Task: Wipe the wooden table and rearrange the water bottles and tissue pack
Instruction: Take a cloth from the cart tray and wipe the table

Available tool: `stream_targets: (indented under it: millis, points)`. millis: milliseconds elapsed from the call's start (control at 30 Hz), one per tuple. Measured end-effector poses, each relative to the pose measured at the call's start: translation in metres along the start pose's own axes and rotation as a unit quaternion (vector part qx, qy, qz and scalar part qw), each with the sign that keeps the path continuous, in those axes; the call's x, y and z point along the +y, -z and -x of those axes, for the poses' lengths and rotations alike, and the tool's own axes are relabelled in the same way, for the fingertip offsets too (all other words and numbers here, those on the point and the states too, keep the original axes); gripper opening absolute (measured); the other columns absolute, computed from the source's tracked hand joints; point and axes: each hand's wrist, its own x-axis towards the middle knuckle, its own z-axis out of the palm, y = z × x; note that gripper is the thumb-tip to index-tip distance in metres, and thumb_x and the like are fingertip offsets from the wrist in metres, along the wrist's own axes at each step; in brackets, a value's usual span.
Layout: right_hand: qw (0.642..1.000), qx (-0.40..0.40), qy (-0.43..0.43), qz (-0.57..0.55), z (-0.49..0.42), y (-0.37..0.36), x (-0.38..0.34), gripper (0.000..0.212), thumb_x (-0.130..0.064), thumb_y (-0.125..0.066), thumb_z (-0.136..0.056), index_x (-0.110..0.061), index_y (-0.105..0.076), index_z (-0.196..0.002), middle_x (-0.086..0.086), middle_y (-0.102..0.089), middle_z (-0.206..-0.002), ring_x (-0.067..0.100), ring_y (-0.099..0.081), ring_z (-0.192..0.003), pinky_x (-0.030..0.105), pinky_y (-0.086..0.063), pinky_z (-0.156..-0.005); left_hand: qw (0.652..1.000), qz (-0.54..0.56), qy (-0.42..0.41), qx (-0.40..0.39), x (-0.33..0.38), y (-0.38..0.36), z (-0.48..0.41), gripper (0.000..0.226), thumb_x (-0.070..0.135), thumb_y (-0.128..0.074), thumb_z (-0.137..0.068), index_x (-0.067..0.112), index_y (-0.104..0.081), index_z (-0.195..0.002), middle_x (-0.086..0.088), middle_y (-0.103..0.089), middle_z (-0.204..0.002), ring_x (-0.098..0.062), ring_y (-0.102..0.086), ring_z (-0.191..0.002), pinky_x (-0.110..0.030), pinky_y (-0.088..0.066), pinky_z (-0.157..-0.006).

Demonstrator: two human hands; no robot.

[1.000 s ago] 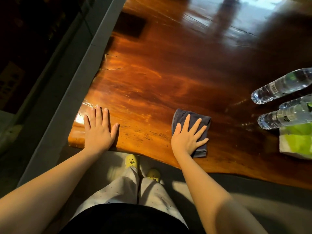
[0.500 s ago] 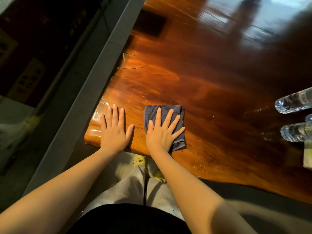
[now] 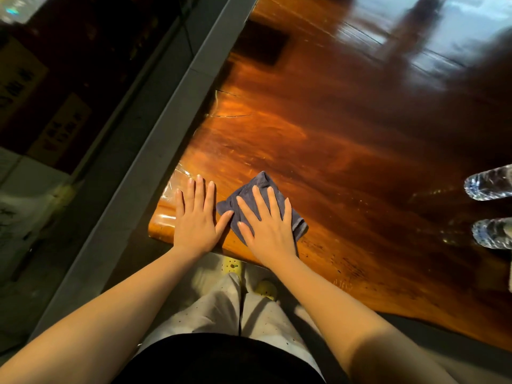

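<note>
A glossy reddish wooden table (image 3: 346,139) fills the middle and right of the head view. My right hand (image 3: 266,225) lies flat with spread fingers on a folded dark grey cloth (image 3: 256,185) near the table's front left corner. My left hand (image 3: 195,217) rests flat on the bare wood just to the left, its thumb touching the cloth's edge. Two clear water bottles lie at the right edge, one (image 3: 489,182) above the other (image 3: 491,232), both cut off by the frame. A sliver of the tissue pack (image 3: 509,273) shows below them.
A grey ledge (image 3: 166,134) runs diagonally along the table's left side, with a dark glass area beyond it. The table's front edge (image 3: 360,303) curves irregularly. My legs and yellow shoes (image 3: 232,264) stand below the edge. A dark rectangle (image 3: 263,44) lies far back on the wood.
My right hand has slid the cloth leftward across the table until it meets my left hand, and the cloth has turned diagonally. The left hand stayed planted. The view shifted, pushing the bottles to the right edge.
</note>
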Motion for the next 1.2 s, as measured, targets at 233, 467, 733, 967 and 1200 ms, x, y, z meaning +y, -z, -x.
stream_targets:
  millis: [233,467,733,967,1200]
  points:
    - [0.997,-0.033,0.070,0.010,0.023,0.004,0.042,0.054,-0.053,-0.025,-0.096,-0.038,-0.018,-0.147,0.001,-0.022,-0.158,0.032,-0.014,-0.146,0.060,-0.017,-0.113,1.000,0.005,0.000,-0.009,0.000,0.002,-0.002,0.086,0.067,-0.001,-0.086,0.010,-0.016,-0.148,-0.018,-0.015,-0.157,-0.033,-0.007,-0.147,-0.052,-0.007,-0.117]
    - [0.997,-0.044,0.064,0.023,0.048,0.005,0.081,0.054,-0.053,-0.026,-0.096,-0.039,-0.017,-0.147,0.000,-0.023,-0.157,0.031,-0.015,-0.146,0.061,-0.015,-0.112,1.000,0.014,0.001,-0.011,0.001,0.001,-0.002,0.085,0.068,-0.003,-0.086,0.012,-0.014,-0.149,-0.018,-0.012,-0.158,-0.034,-0.004,-0.147,-0.053,-0.006,-0.117]
    - [0.997,-0.063,0.031,0.031,0.087,0.008,0.122,0.056,-0.052,-0.027,-0.095,-0.040,-0.012,-0.147,0.001,-0.021,-0.158,0.031,-0.012,-0.146,0.060,-0.016,-0.112,1.000,-0.001,0.007,-0.006,0.000,-0.001,-0.002,0.082,0.068,-0.006,-0.086,0.016,-0.007,-0.150,-0.015,-0.008,-0.159,-0.031,0.000,-0.147,-0.051,-0.003,-0.118]
    - [0.992,-0.121,0.023,0.037,0.104,0.018,0.131,0.056,-0.052,-0.024,-0.095,-0.036,-0.016,-0.148,0.003,-0.021,-0.158,0.033,-0.015,-0.145,0.061,-0.016,-0.112,1.000,0.009,0.008,-0.022,0.001,0.003,-0.003,0.081,0.067,-0.010,-0.086,0.015,-0.009,-0.150,-0.015,-0.008,-0.159,-0.032,-0.001,-0.147,-0.053,-0.005,-0.118]
    - [0.975,-0.064,-0.095,-0.189,0.105,0.045,0.127,0.052,-0.046,-0.029,-0.098,-0.038,-0.014,-0.147,-0.011,-0.004,-0.158,0.014,-0.001,-0.147,0.046,-0.002,-0.118,0.998,-0.002,-0.050,-0.045,0.033,0.020,-0.014,0.075,0.063,-0.017,-0.087,0.022,-0.017,-0.149,-0.016,-0.010,-0.159,-0.034,-0.004,-0.147,-0.058,-0.006,-0.115]
